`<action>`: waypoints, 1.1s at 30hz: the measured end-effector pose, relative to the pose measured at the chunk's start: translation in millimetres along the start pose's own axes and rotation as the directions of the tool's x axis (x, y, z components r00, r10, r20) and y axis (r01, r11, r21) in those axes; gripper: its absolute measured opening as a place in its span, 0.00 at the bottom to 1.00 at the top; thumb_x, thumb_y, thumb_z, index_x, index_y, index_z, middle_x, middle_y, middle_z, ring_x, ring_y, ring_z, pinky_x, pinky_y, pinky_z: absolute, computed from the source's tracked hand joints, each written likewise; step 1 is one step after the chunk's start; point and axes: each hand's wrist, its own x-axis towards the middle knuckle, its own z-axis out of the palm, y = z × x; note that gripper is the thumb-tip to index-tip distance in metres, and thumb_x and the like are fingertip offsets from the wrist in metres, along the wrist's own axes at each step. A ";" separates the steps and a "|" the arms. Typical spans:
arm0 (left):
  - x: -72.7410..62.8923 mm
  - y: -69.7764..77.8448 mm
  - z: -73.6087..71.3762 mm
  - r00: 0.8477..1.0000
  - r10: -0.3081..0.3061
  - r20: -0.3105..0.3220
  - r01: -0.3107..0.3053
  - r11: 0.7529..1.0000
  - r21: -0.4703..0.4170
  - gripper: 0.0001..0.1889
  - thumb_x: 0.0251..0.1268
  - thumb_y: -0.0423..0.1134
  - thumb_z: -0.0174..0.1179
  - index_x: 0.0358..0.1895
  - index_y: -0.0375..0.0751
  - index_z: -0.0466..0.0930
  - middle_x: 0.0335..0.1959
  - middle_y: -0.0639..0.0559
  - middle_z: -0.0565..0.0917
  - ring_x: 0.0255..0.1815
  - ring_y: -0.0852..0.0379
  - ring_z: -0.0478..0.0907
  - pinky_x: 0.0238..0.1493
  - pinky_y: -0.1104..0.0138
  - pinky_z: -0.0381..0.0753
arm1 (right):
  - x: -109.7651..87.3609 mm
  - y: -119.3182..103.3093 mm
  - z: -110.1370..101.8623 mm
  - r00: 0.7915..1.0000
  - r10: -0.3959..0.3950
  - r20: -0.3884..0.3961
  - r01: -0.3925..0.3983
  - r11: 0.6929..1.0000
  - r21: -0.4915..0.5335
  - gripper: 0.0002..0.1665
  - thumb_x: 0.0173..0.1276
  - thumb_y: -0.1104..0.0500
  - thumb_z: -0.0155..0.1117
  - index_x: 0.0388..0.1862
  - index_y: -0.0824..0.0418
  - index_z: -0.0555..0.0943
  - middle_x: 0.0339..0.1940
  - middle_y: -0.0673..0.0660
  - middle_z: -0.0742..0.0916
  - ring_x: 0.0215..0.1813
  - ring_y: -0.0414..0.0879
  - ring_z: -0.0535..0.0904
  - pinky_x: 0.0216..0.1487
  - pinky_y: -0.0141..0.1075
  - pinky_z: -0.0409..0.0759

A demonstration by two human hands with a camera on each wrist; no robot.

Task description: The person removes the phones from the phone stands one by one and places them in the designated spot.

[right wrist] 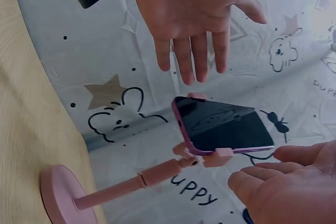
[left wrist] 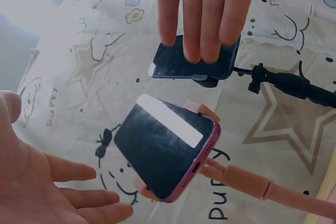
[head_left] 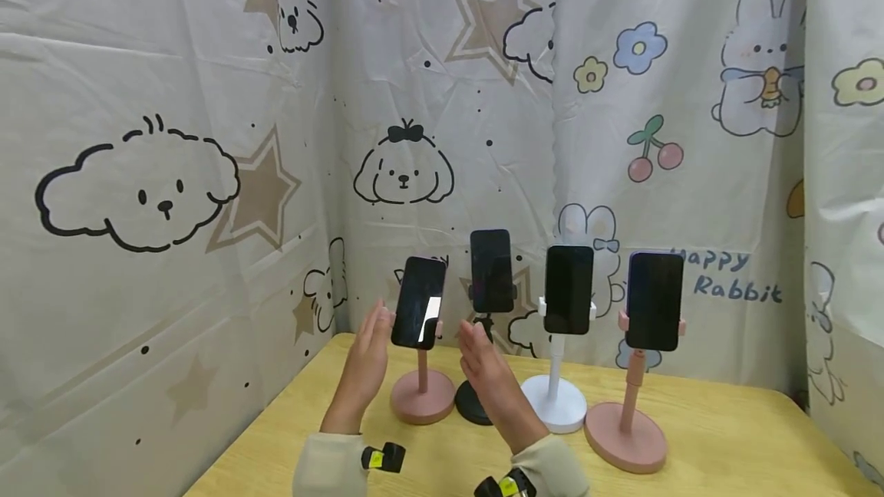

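My left hand (head_left: 364, 366) is raised to the left of a phone (head_left: 414, 313) with a dark, glossy screen, its fingers straight. On the phone's other side my right hand (head_left: 493, 374) is held up too, also with straight fingers. The left wrist view shows a gap between the left hand (left wrist: 31, 182) and the phone (left wrist: 163, 150). A pink clamp (right wrist: 218, 157) grips the phone by its edges, tilted on a pink stand (right wrist: 157, 174). In the right wrist view, the right fingertips (right wrist: 283, 155) appear close to the phone's edge; contact cannot be told.
Behind my right hand is a phone (head_left: 492, 271) on a black stand (head_left: 472, 405). Farther right stand a phone (head_left: 568, 290) on a white stand (head_left: 555, 405) and another (head_left: 654, 301) on a pink stand (head_left: 625, 436). Printed curtains (head_left: 442, 98) enclose the wooden table (head_left: 732, 420).
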 end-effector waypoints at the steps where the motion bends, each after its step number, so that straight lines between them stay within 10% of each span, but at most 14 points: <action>1: -0.7 -2.2 -0.1 1.000 -0.007 0.007 0.007 1.000 -0.014 0.38 0.74 0.66 0.27 0.78 0.48 0.45 0.77 0.42 0.51 0.76 0.38 0.48 0.68 0.36 0.45 | 1.6 1.3 1.8 1.000 0.004 0.000 -0.004 1.000 0.017 0.49 0.74 0.30 0.30 0.78 0.62 0.43 0.79 0.61 0.50 0.79 0.54 0.43 0.74 0.50 0.45; 15: 8.9 -22.8 6.3 0.993 -0.072 0.098 0.094 0.962 -0.255 0.42 0.70 0.71 0.26 0.78 0.45 0.46 0.78 0.42 0.48 0.78 0.45 0.40 0.74 0.48 0.43 | 34.3 27.1 8.4 0.994 0.098 -0.052 -0.093 0.991 0.095 0.55 0.69 0.25 0.34 0.78 0.64 0.43 0.79 0.64 0.49 0.78 0.60 0.43 0.74 0.53 0.45; 33: 12.7 -24.1 6.1 0.990 -0.075 0.118 0.108 0.946 -0.305 0.42 0.73 0.67 0.27 0.77 0.39 0.46 0.77 0.39 0.50 0.75 0.38 0.49 0.72 0.47 0.51 | 43.7 31.9 17.4 0.997 0.061 -0.056 -0.051 0.983 0.177 0.51 0.72 0.29 0.39 0.78 0.62 0.46 0.78 0.64 0.53 0.76 0.60 0.53 0.72 0.50 0.55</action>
